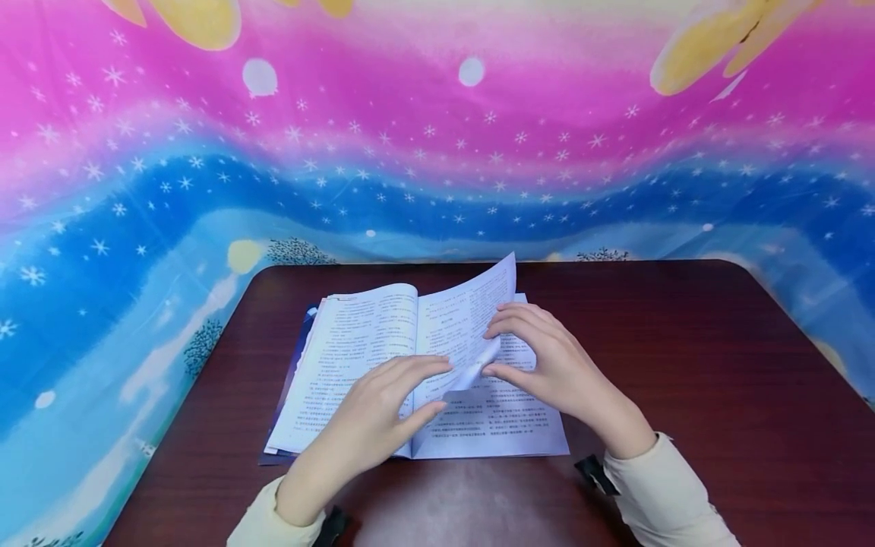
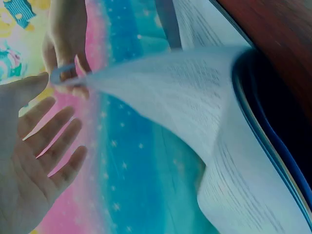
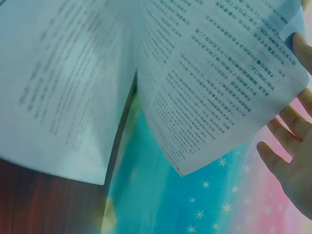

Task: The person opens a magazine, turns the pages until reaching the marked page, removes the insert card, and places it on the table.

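Observation:
An open book (image 1: 345, 357) with printed text lies on the table, its spine near the middle. One page (image 1: 454, 315) rises from the right half in a curve, with its far corner pointing up. My right hand (image 1: 557, 365) pinches that page's outer edge between thumb and fingers. In the right wrist view the thumb lies on one face of the lifted page (image 3: 214, 83), and some fingers are behind it. My left hand (image 1: 369, 418) hovers over the lower middle of the book. Its fingers are spread and hold nothing in the left wrist view, beside the raised page (image 2: 165, 83).
A dark reddish-brown table (image 1: 683, 365) bears the book. The book's dark blue cover (image 1: 292, 387) sticks out at the left. Behind the table hangs a pink and blue cloth (image 1: 410, 152) with snowflakes. Black straps (image 1: 596, 475) show at both wrists, by the pale sleeves.

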The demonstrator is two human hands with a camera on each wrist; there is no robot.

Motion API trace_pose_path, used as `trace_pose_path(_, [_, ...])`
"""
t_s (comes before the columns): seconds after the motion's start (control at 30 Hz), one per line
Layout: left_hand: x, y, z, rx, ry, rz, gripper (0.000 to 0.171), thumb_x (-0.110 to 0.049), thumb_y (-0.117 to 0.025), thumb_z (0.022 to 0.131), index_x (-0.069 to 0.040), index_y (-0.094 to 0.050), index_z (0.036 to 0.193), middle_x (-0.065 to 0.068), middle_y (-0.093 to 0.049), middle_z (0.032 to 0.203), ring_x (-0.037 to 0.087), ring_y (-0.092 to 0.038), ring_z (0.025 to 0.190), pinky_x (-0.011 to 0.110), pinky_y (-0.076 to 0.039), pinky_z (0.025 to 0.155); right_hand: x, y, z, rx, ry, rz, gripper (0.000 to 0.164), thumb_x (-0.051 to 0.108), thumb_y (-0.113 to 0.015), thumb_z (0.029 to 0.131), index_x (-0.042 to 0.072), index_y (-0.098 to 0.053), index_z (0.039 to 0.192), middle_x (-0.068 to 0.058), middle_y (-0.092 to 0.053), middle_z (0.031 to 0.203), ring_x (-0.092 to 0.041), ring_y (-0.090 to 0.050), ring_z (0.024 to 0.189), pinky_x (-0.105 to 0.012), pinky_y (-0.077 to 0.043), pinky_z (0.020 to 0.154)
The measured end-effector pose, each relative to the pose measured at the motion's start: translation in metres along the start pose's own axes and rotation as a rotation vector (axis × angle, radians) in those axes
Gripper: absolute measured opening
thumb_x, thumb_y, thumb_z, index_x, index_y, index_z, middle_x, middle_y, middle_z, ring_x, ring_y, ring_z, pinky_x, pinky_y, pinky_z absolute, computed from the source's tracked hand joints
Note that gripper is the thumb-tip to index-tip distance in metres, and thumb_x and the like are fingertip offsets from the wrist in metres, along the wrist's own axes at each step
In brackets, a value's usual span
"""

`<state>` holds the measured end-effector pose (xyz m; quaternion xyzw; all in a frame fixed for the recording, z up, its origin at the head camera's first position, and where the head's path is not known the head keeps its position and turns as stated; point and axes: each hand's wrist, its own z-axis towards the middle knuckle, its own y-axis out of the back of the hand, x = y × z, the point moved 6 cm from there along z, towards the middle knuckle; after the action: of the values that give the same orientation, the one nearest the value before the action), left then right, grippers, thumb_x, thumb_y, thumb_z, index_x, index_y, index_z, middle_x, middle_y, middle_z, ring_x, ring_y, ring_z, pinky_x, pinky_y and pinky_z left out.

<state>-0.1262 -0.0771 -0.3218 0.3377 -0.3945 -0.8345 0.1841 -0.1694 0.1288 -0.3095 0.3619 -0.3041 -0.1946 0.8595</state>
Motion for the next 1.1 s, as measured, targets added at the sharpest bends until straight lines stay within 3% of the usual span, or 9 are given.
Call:
trace_pose_path(0.27, [-0.015, -0.006, 0.017, -0.057, -0.104, -0.022, 0.055, -0.022, -0.077, 0.089, -0.015, -0.057, 0.14, -0.003, -0.058, 0.139, 0.013, -0.055, 0.126, 0.034, -0.046, 0.103, 0.009, -0.002, 0.009, -0.002, 0.019, -0.003, 0.047, 0.028, -0.089, 0.074, 0.013, -0.068, 0.113, 0.0, -0.064, 0.121, -0.023, -0.049, 0.128, -0.047, -0.034, 0.11])
trace_pose_path(0.57, [-0.014, -0.01, 0.018, -0.057, -0.142, -0.016, 0.054, -0.005, -0.074, 0.088, -0.011, -0.058, 0.14, 0.001, -0.058, 0.14, 0.016, -0.057, 0.124, 0.033, -0.048, 0.1, 0.01, -0.003, 0.01, 0.017, 0.013, -0.016, 0.048, 0.029, -0.087, 0.077, 0.013, -0.068, 0.118, -0.001, -0.063, 0.126, -0.021, -0.05, 0.126, -0.047, -0.036, 0.107])
trace_pose_path(0.7, [-0.01, -0.01, 0.015, -0.051, -0.137, 0.014, 0.055, -0.002, -0.075, 0.086, -0.01, -0.059, 0.139, 0.001, -0.058, 0.14, 0.017, -0.058, 0.124, 0.034, -0.049, 0.099, 0.011, -0.001, 0.007, 0.01, 0.0, 0.004, 0.053, 0.028, -0.086, 0.078, 0.014, -0.066, 0.125, -0.002, -0.06, 0.134, -0.023, -0.048, 0.13, -0.05, -0.033, 0.111])
trace_pose_path(0.83, [-0.004, -0.006, 0.009, -0.086, -0.103, 0.016, 0.056, 0.001, -0.074, 0.086, -0.011, -0.059, 0.138, 0.001, -0.058, 0.14, 0.017, -0.058, 0.123, 0.035, -0.05, 0.098, 0.013, 0.008, 0.002, -0.023, -0.007, 0.012, 0.058, 0.022, -0.087, 0.077, 0.015, -0.064, 0.129, -0.002, -0.057, 0.139, -0.025, -0.046, 0.133, -0.051, -0.033, 0.111])
trace_pose_path(0.97, [0.002, 0.001, 0.006, -0.112, -0.041, 0.018, 0.058, 0.002, -0.074, 0.086, -0.012, -0.057, 0.14, 0.0, -0.057, 0.141, 0.017, -0.057, 0.125, 0.035, -0.048, 0.1, 0.01, 0.019, -0.005, -0.067, -0.017, 0.011, 0.059, 0.013, -0.087, 0.075, 0.013, -0.064, 0.13, -0.002, -0.057, 0.139, -0.025, -0.047, 0.132, -0.042, -0.035, 0.11])
trace_pose_path(1.1, [0.008, 0.011, 0.004, -0.142, -0.025, 0.063, 0.06, 0.004, -0.073, 0.087, -0.01, -0.054, 0.142, 0.004, -0.055, 0.142, 0.02, -0.054, 0.128, 0.037, -0.047, 0.102, 0.003, 0.027, -0.011, -0.087, -0.044, -0.019, 0.055, 0.009, -0.085, 0.077, 0.012, -0.065, 0.127, -0.002, -0.059, 0.136, -0.024, -0.051, 0.128, -0.037, -0.036, 0.108])
